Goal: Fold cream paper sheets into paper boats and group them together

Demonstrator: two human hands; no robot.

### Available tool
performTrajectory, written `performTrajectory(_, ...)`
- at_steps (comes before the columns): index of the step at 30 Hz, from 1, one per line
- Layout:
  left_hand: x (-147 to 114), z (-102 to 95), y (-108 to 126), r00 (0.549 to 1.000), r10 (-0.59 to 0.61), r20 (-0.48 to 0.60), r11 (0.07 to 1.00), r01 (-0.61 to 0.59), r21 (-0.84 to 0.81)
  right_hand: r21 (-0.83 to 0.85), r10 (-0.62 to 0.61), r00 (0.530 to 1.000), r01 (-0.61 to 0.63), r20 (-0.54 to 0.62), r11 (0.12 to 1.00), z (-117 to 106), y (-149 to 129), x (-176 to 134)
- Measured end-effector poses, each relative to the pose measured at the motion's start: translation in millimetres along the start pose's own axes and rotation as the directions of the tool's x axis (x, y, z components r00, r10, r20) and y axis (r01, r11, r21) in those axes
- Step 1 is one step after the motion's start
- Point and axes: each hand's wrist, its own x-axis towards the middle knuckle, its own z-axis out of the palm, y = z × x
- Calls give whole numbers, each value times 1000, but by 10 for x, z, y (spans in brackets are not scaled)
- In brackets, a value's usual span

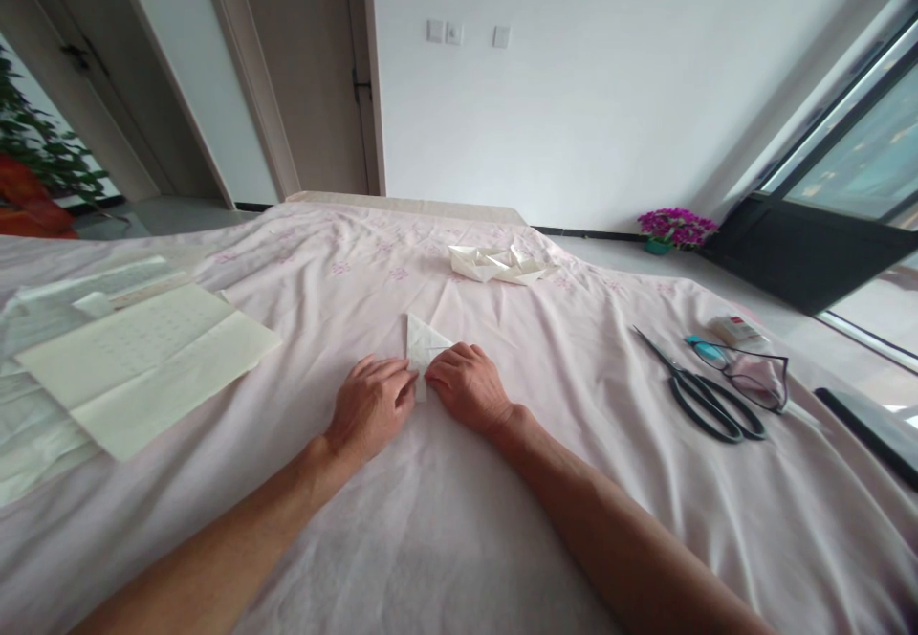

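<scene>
A small piece of folded white paper (423, 340), with a pointed triangular top, lies on the pink cloth in front of me. My left hand (374, 394) is at its left edge, fingers curled and the tips pressing the paper. From the right, my right hand (469, 388) covers the paper's right part with bent fingers held together. Both hands hold the sheet down, and much of its lower part is hidden under the fingers. Farther back sit folded paper boats (494, 264), close together.
Sheets of paper (150, 362) are stacked at the left. On the right lie black-handled scissors (699, 391), glasses (760, 377), a small white pack (738, 333) and a dark flat object (871, 434). The flowered pink cloth (344, 252) is wrinkled. Purple flowers (675, 226) stand beyond it.
</scene>
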Motion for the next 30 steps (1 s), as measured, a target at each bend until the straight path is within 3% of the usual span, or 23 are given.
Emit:
performTrajectory(6,-13,-2,6,1000,20,11,1000,-20,-11,-53,36,999,-36,10,998,17,10,13)
performTrajectory(15,-29,-15,56,990,115,81,980,-126,155,-34,4,1000,-3,18,999,3,23,8)
performTrajectory(23,-4,-43,80,994,73,87,979,-88,182,-9,16,1000,-16,24,1000,2,14,31)
performTrajectory(30,-7,-22,-7,998,23,54,995,-29,100,90,-76,997,73,22,993,24,91,15)
